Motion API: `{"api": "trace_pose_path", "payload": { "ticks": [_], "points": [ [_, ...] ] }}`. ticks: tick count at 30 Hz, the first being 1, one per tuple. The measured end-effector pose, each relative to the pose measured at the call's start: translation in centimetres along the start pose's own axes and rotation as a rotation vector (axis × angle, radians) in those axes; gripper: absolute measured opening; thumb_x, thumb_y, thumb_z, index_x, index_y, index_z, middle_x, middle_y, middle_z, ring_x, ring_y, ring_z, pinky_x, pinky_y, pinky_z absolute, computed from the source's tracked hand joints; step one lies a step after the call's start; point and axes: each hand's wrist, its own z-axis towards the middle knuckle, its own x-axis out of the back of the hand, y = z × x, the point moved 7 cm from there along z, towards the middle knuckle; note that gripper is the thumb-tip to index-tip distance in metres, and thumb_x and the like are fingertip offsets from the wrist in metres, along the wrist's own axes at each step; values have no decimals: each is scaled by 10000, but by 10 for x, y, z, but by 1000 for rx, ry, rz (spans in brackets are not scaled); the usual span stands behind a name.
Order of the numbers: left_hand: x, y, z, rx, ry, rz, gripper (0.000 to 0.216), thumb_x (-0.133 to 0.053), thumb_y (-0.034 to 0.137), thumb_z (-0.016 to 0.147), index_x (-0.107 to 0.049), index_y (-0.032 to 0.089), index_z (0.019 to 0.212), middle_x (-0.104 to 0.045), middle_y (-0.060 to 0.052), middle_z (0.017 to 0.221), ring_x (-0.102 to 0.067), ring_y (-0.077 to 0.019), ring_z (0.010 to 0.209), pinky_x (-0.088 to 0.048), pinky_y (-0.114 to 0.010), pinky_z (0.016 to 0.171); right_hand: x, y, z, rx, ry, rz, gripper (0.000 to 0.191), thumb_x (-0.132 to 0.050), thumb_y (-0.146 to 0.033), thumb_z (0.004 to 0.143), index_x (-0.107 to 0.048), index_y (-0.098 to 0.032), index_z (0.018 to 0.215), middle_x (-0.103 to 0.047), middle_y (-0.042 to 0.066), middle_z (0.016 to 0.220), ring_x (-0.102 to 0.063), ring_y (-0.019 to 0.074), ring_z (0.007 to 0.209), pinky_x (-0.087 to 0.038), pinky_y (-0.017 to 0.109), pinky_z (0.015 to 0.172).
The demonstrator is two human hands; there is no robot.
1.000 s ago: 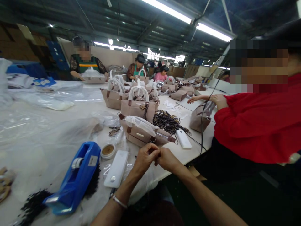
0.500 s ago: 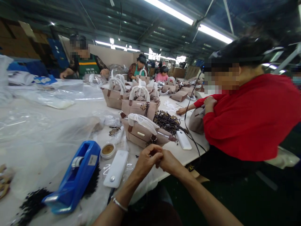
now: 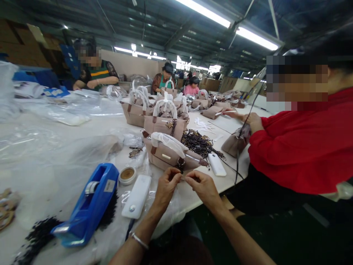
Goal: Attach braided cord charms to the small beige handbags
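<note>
My left hand (image 3: 167,186) and my right hand (image 3: 203,186) are close together over the near table edge, both with fingers pinched on a small thin piece (image 3: 184,178) that I cannot make out. Just beyond them a beige handbag (image 3: 168,154) lies on its side, its handle wrapped in white, with a dark metal charm (image 3: 181,162) hanging at its front. Behind the bag a heap of dark chain charms (image 3: 197,142) sits on the white table (image 3: 91,125).
A blue tape dispenser (image 3: 89,202), a white flat case (image 3: 137,196) and a small round tin (image 3: 127,175) lie at my left. Several upright beige handbags (image 3: 162,123) stand further back. A person in red (image 3: 300,143) works at my right; others sit across the table.
My two hands have drawn slightly apart and moved up toward the lying handbag. The person in red has leaned back, reaching an arm out over the table.
</note>
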Motion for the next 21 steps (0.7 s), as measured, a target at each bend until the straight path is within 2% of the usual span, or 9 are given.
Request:
{"api": "trace_pose_path", "payload": {
  "ticks": [3, 8, 16, 21],
  "points": [
    [8, -1, 3, -16, 106, 66, 202, -617, 327, 793, -635, 171, 920, -667, -25, 839, -615, -175, 783, -481, -294, 728, 11, -15, -2, 120, 117, -112, 160, -597, -319, 835, -685, -196, 780, -666, 8, 749, -589, 152, 691, -446, 256, 641],
    [6, 0, 6, -33, 130, 244, 197, -622, 293, 773, -654, 160, 915, -676, -41, 847, -614, -179, 749, -480, -313, 724, 9, -28, 2, 267, 184, -374, 140, -573, -238, 859, -667, -199, 764, -655, 15, 765, -581, 155, 699, -423, 271, 679],
    [2, 2, 11, -24, 136, 311, 190, -630, 295, 757, -654, 170, 898, -673, -32, 847, -612, -173, 726, -479, -301, 701, -2, -29, 14, 305, 164, -614, 151, -544, -181, 883, -630, -199, 761, -644, 17, 777, -612, 158, 754, -397, 258, 717],
    [-2, 7, 12, -6, 110, 253, 188, -602, 289, 759, -648, 174, 901, -680, -15, 810, -595, -153, 641, -463, -268, 622, -2, -29, 18, 281, 143, -711, 146, -540, -186, 897, -634, -202, 787, -663, 22, 806, -629, 161, 771, -389, 252, 706]
  ]
}}
